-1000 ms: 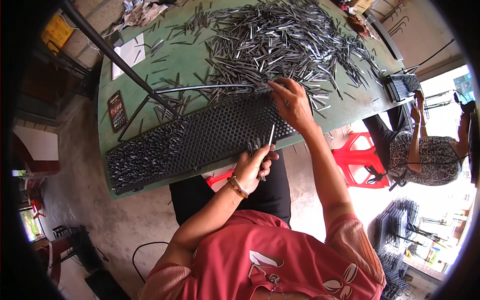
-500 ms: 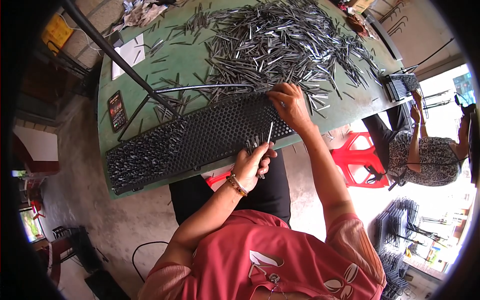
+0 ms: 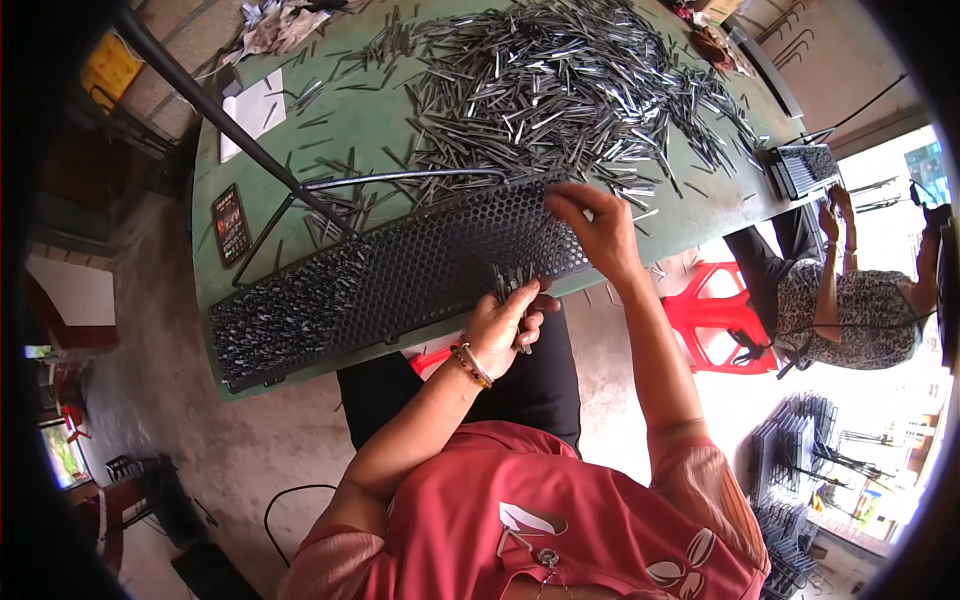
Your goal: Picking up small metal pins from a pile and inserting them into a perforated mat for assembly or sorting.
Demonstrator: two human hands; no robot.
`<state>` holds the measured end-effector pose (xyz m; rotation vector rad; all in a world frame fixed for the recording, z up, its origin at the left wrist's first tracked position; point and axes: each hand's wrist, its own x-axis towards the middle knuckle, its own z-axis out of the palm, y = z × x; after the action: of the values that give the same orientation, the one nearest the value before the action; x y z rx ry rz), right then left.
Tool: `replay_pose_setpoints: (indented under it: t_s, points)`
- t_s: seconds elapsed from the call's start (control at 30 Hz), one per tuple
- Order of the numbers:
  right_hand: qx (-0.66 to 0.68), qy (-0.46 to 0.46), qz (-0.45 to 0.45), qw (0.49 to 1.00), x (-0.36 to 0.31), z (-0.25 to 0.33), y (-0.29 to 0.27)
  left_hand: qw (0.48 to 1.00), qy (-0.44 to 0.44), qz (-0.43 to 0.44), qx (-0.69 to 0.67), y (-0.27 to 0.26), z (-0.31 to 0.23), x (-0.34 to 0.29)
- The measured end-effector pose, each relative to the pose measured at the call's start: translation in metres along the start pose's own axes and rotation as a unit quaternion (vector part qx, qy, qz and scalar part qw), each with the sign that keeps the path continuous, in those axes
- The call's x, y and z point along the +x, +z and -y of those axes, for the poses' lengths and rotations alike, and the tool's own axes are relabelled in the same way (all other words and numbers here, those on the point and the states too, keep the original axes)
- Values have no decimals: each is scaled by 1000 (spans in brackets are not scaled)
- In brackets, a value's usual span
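Note:
A long black perforated tray (image 3: 430, 255) lies slantwise along the near edge of the green table. Its left end is packed with upright thin strips (image 3: 285, 315), while the honeycomb holes toward the middle and right show bare. My left hand (image 3: 500, 328) is closed around a small bunch of thin metal strips (image 3: 513, 278) at the tray's near edge. Over the tray's right end, my right hand (image 3: 605, 232) has its thumb and forefinger pinched together. Whatever lies between those fingertips, if anything, is too small to make out.
A large heap of loose metal strips (image 3: 570, 90) covers the table's far side. A black stand arm (image 3: 230, 125) crosses at left, near a phone (image 3: 231, 225) and white paper (image 3: 255, 112). Another person (image 3: 850, 310) works at right, beside a red stool (image 3: 715, 320).
My right hand has shifted slightly right and nearer me along the tray. The single pale strip that stuck up above my left hand no longer stands out. The other person's hands have moved.

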<state>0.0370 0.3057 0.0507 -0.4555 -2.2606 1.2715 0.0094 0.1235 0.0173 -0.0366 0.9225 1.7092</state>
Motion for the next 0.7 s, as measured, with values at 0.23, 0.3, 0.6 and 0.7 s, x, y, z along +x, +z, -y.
replay_pose_setpoints:
  t_s: [0.23,0.3,0.6,0.7]
  points:
    - [-135,-149,-47,978,27,-27,8,998,-64,6,-5,-8,8,-1]
    - [-154,-181,-51,970,28,-28,10,998,-65,0,3,-10,8,-2]
    - [-167,-185,-43,967,25,-29,14,989,-132,39,-61,-15,7,-6]
    - [-163,-199,-30,966,24,-36,18,991,-114,48,-59,-19,10,-4]
